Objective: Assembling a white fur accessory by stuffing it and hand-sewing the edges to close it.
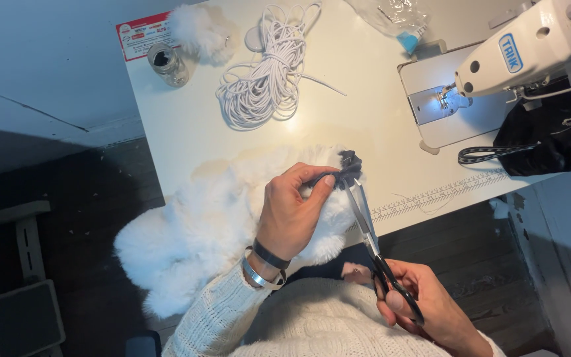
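**Kid:** What is the left hand (290, 215) doing?

**Helper:** It pinches a small dark grey scrap of cloth (346, 169) between the thumb and fingers. The scrap sits at the edge of the white fluffy fur (199, 231), and the fur lies on the white table (338, 112) and hangs down over the near edge.

**Kid:** And the right hand (424, 307)?

**Helper:** It is closed around the black handles of the scissors (371, 231). The blades point up, and their tips are right at the grey scrap. They look almost shut, with only a thin gap, if any.

**Kid:** How do you cut it well?

**Helper:** I think you hold the scrap tight and lift it a bit off the fur, so the blades catch the cloth and not the long white hairs. Keep the pinching fingers up high, away from the blades. Take little snips with the tips, not one big chop.

**Kid:** What could go wrong?

**Helper:** The fur could sneak in between the blades and get a bald spot. The scrap could slip too, since it is so small.

**Kid:** What else is on the table?

**Helper:** A bundle of white cord (266, 79), a little glass jar (168, 63), and a white sewing machine (523, 56) on the right, all well apart from the hands
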